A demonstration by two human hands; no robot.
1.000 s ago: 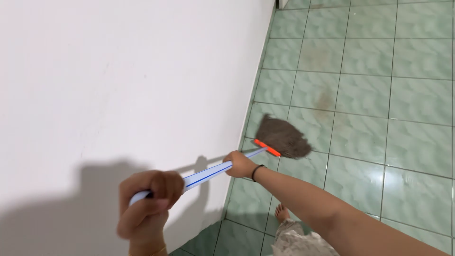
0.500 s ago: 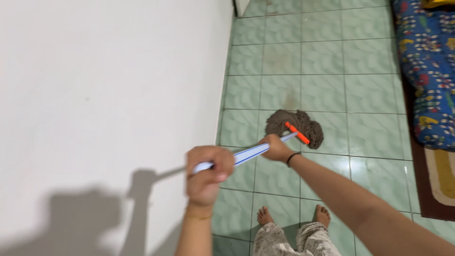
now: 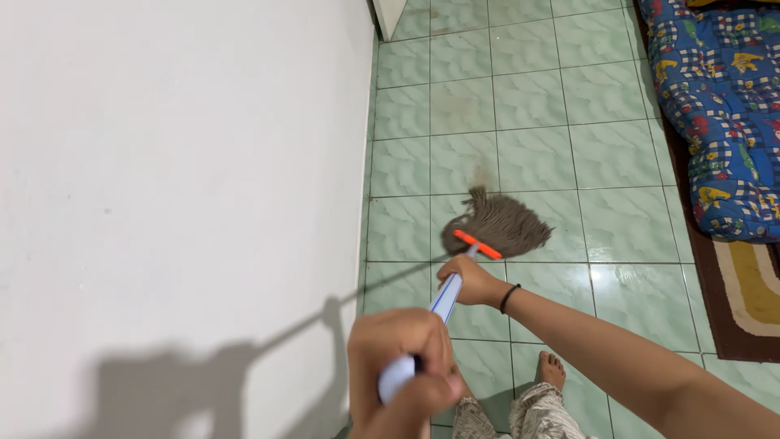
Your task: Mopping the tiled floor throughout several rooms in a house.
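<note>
I hold a mop with a white and blue handle (image 3: 445,299) in both hands. My left hand (image 3: 402,370) grips the top end of the handle, close to the camera at the bottom. My right hand (image 3: 465,282) grips the handle lower down, near the orange crossbar (image 3: 477,244). A black band sits on that wrist. The brown string mop head (image 3: 500,223) lies spread on the green floor tiles (image 3: 552,97), just right of the white wall (image 3: 162,179). A brownish stain (image 3: 479,175) marks the tile just beyond the mop head.
A blue patterned mattress (image 3: 715,97) lies along the right edge on a brown and yellow rug (image 3: 751,293). My bare foot (image 3: 551,370) and patterned trousers (image 3: 520,415) show at the bottom. A white door frame corner (image 3: 388,16) stands at the top.
The handle has swung from slanting across toward pointing away from me. My left hand came down and closer to the camera. The mop head spread out and its strings fan rightward.
</note>
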